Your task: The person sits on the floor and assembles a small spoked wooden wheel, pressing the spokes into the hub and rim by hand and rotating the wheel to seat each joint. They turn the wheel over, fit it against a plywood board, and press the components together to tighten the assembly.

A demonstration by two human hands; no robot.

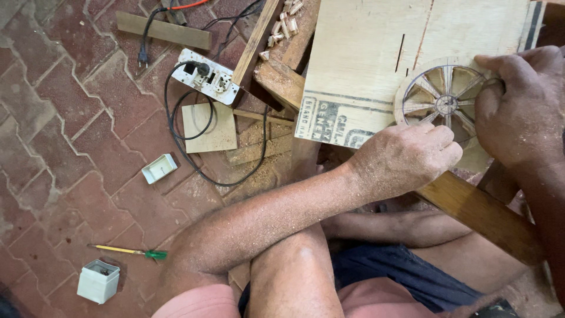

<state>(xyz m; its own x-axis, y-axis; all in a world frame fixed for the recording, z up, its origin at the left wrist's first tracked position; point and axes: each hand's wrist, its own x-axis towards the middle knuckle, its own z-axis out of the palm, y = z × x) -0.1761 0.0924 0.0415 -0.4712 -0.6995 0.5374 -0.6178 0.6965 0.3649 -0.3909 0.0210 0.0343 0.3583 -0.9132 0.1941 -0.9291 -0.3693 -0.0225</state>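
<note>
- my left hand (406,154) curled into a fist at the wooden spoked wheel's (442,101) lower rim; what it grips, cannot tell
- my right hand (518,106) fingers bent, clasping the wheel's right edge; wheel lies on the plywood sheet (365,53)

Brick floor (70,118) with power strip (207,76), screwdriver (126,251), white box (98,281).
</note>
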